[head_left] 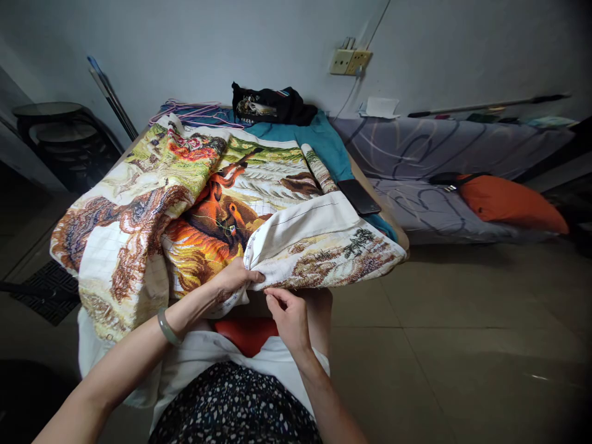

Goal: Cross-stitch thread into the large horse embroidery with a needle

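A large cross-stitch cloth [208, 240] with an orange-brown horse design lies spread over the table and hangs down toward my lap. Its right part is folded over, so the back shows white and brown stitching. My left hand [235, 277] grips the cloth at its near edge, thumb on top. Just right of it, my right hand [287, 311] is closed in a pinch at the same edge; whatever is between its fingertips is too small to make out. A small needle minder or thread clip [232, 230] with loose yellow thread rests on the horse picture.
A black phone [359, 197] lies at the table's right side. Behind the cloth are a black bag [272, 106] and pink hangers [194, 111]. A covered sofa [407, 209] with an orange cushion [513, 200] stands right, stacked black stools [65, 145] left.
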A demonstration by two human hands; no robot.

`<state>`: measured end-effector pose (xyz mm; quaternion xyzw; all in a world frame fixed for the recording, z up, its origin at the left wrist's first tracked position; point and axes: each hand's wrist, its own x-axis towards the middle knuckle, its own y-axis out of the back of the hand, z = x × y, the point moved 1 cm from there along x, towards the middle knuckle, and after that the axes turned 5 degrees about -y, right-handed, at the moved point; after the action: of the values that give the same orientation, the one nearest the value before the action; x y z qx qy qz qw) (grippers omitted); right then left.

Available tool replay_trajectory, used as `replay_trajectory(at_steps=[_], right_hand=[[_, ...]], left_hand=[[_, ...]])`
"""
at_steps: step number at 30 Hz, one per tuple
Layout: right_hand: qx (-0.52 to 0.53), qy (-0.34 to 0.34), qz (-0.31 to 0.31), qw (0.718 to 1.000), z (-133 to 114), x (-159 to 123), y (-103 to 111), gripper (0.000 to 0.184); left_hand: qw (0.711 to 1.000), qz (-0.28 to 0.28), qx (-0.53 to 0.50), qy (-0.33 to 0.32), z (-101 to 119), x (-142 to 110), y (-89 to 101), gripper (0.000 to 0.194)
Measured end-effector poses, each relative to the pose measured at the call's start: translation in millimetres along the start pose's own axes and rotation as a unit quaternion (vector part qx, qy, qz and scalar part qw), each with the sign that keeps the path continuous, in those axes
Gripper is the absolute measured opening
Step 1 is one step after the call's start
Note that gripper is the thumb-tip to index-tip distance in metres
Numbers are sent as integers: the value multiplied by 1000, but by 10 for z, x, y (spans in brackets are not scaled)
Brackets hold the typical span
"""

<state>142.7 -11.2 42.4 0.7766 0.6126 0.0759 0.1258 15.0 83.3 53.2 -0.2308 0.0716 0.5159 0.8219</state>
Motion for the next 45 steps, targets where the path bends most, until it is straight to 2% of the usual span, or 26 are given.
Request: replay_trajectory(at_steps=[10,18,24,27,31,35,38,40,42,45], right_hand=[[36,-27,-9,999,83,1,-26,22],[104,-114,-5,988,12,-12,-83,25],[108,-123,2,986,1,-7,-109,24],[88,-89,30,992,49,-9,-126,22],[-18,20,90,996,29,-7,-145,15],[-159,111,72,978,-120,25,-159,24],[-275,109,44,954,-211,67,-133,21],[-317,106,31,942,-260,90,-80,20],[-288,137,46,947,-324,104,12,20],[-149,189,119,963,-446,131,214,17]], left_hand=[[1000,-8,-9,-6,13,-11,-11,30],[1000,5,5,-6,-11,-6,7,31],[1000,4,14,-5,-5,-9,9,29],[1000,2,16,-3,-8,-5,10,28],[1000,-6,10,3,6,-12,8,24],[999,-30,12,-8,53,-43,-2,25],[999,-39,22,-6,77,-61,-8,26],[999,-35,21,-5,82,-63,-9,26],[999,-33,7,-6,81,-56,-8,29],[1000,-26,8,-2,73,-40,-2,33]])
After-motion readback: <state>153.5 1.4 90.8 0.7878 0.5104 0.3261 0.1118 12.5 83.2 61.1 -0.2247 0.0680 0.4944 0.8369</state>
